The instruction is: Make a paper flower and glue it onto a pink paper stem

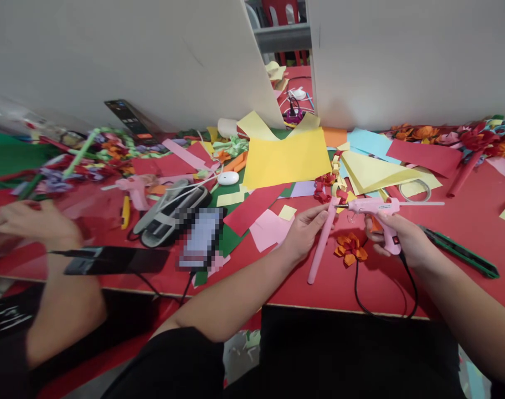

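Note:
My left hand (307, 228) is closed around the upper part of a pink rolled-paper tube (320, 252), which slants with its lower end toward me. My right hand (402, 235) grips a pink hot glue gun (375, 207) by its handle. The gun's metal nozzle points left and meets the top end of the tube; whether it touches cannot be made out. A clear glue stick (427, 203) juts from the gun's back. On the red table just below lies an orange paper flower (351, 249). Curled red paper strips (325, 187) lie behind the tube.
A green box cutter (464, 254) lies right of my right hand, and a tape roll (415, 190) behind it. Yellow paper (288, 158), a phone (201, 238) and an opened case (173, 210) are to the left. The gun's black cord (357, 293) loops near the edge. Another person's hands (40, 224) work at far left.

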Motion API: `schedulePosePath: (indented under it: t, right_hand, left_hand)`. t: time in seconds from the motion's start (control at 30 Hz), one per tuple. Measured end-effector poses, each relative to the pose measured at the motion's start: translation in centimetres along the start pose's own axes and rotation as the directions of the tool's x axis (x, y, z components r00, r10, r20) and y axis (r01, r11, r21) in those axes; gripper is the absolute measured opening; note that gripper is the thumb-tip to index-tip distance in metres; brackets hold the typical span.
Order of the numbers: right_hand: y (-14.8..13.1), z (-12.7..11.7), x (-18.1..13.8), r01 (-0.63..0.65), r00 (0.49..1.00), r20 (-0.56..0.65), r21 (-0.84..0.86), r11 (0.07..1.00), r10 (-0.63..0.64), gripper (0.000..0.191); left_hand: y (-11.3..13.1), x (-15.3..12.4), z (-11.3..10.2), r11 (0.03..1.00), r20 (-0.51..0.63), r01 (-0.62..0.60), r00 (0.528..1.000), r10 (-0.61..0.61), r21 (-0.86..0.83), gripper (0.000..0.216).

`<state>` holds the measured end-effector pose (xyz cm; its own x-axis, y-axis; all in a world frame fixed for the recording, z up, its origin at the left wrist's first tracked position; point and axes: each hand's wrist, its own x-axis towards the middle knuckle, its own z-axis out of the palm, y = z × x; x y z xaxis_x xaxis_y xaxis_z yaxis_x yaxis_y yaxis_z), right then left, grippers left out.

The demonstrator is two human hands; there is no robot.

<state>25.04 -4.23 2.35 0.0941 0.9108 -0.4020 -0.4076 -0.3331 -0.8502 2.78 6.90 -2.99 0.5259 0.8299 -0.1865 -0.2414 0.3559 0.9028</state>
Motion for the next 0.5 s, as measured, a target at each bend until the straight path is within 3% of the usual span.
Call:
schedulePosePath:
  t: [0.2, 0.37, 0.5]
  right_hand:
    - [-0.2, 0.1, 0.0, -0.062, 0.997, 0.041, 0.037, 0.997, 0.061, 0.063]
    - [0.9, -0.3, -0.2, 0.046, 0.994, -0.097, -0.023, 0.999, -0.048, 0.059]
    - [1.7, -0.9, -0.3, 0.114, 0.992, -0.03, -0.182, 0.977, -0.121, 0.062]
  left_hand:
    - [-0.1, 0.1, -0.3, 0.999, -0.005, -0.03, 1.0, 0.03, 0.016, 0.06]
    - [0.1, 0.2, -0.2, 0.997, -0.034, -0.076, 0.997, 0.076, 0.02, 0.056]
    - [0.0, 0.2, -0.2, 0.999, -0.037, -0.041, 0.998, 0.042, 0.007, 0.062]
